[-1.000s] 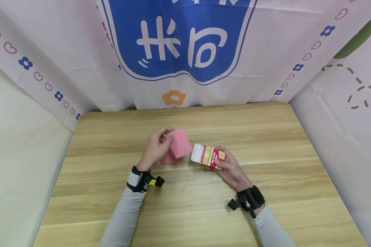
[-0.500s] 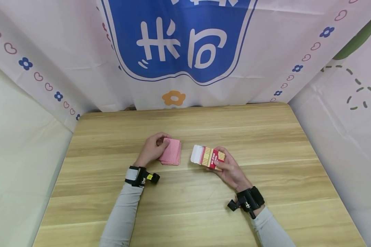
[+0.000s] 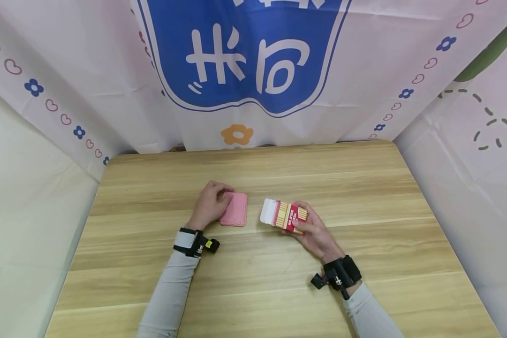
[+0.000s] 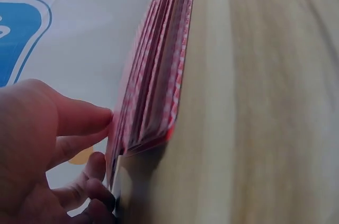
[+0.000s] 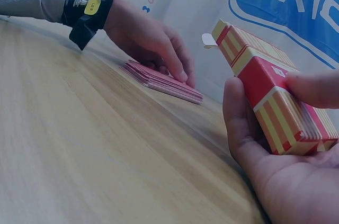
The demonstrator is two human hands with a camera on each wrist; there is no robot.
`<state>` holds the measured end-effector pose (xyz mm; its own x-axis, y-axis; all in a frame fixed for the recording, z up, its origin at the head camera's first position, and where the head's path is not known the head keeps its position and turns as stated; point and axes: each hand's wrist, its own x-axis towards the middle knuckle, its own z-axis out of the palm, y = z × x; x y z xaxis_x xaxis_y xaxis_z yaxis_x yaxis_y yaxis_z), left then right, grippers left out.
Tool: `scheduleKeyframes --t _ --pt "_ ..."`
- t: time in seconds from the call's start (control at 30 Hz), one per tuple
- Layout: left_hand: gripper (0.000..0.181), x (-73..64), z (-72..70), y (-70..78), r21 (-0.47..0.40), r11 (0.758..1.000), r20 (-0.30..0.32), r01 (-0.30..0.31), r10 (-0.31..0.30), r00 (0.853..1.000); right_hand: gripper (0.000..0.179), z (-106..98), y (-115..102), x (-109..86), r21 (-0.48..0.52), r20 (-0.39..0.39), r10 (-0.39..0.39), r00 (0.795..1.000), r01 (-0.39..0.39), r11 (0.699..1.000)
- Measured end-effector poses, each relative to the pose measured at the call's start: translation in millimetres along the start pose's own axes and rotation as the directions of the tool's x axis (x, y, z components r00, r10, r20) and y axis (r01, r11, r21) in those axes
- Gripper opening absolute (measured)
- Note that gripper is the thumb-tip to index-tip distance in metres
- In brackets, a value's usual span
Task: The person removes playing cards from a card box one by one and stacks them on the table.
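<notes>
A small stack of pink-backed playing cards lies face down on the wooden table, left of centre. My left hand is at its far left corner, pinching the top of the stack with the thumb above and fingers curled at the edge, as the left wrist view shows along the layered cards. My right hand grips a red and yellow striped card box, thumb across its front. The box's white flap stands open toward the stack. In the right wrist view the box is tilted, held above the table.
The wooden table ends at a white curtain with a blue emblem at the back. White sheets also stand at both sides. Each wrist carries a black strapped camera.
My left hand has lowered the raised cards onto the stack, so they now lie together, and has shifted slightly along its edge. The right hand and card box stay almost still.
</notes>
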<state>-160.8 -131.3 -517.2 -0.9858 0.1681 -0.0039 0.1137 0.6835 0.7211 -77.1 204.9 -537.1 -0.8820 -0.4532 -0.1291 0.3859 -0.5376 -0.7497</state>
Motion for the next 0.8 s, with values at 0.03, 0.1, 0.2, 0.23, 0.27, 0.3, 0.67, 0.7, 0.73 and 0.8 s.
scheduleKeyframes --t 0.03,0.1,0.2,0.23,0.27,0.3,0.67,0.7,0.73,0.8 --pt "0.022 -0.2 0.2 0.6 0.004 1.000 -0.002 0.001 -0.001 1.000 0.047 0.1 0.1 0.1 -0.001 -0.003 0.001 1.000 -0.001 1.000" --pt "0.021 -0.5 0.3 1.2 0.018 1.000 -0.006 -0.003 0.003 1.000 0.048 0.1 0.3 0.4 0.000 -0.011 0.004 1.000 -0.004 1.000" --pt "0.020 -1.2 0.2 2.8 0.043 0.999 -0.009 -0.010 0.010 1.000 0.049 -0.1 0.5 0.8 -0.001 -0.015 0.006 1.000 -0.006 1.000" --pt "0.020 -1.5 0.1 3.3 0.047 0.999 -0.010 -0.013 0.013 1.000 0.049 -0.2 0.6 0.9 -0.001 -0.015 0.006 1.000 -0.006 1.000" --pt "0.020 -1.7 -0.1 3.8 0.053 0.999 -0.011 -0.014 0.015 1.000 0.049 -0.2 0.6 1.0 0.000 -0.014 0.006 1.000 -0.006 1.000" --pt "0.020 -1.9 -0.2 4.4 0.058 0.998 -0.012 -0.014 0.014 1.000 0.049 0.0 0.6 1.0 0.002 -0.014 0.006 1.000 -0.006 1.000" --pt "0.020 -2.6 3.4 8.7 0.098 0.995 -0.022 0.011 -0.009 1.000 0.050 1.1 -0.4 -0.6 0.004 -0.012 0.007 1.000 -0.007 1.000" --pt "0.020 -2.6 3.5 9.0 0.098 0.995 -0.022 0.014 -0.012 1.000 0.050 1.0 -0.4 -0.3 0.004 -0.017 0.010 1.000 -0.010 1.000" --pt "0.020 -2.5 3.5 9.3 0.098 0.995 -0.022 0.018 -0.016 1.000 0.050 0.9 -0.4 -0.2 0.003 -0.020 0.012 1.000 -0.011 1.000" --pt "0.020 -2.6 3.1 10.1 0.101 0.995 -0.022 0.025 -0.023 1.000 0.050 0.4 -0.3 -0.1 0.004 -0.024 0.015 1.000 -0.015 1.000"
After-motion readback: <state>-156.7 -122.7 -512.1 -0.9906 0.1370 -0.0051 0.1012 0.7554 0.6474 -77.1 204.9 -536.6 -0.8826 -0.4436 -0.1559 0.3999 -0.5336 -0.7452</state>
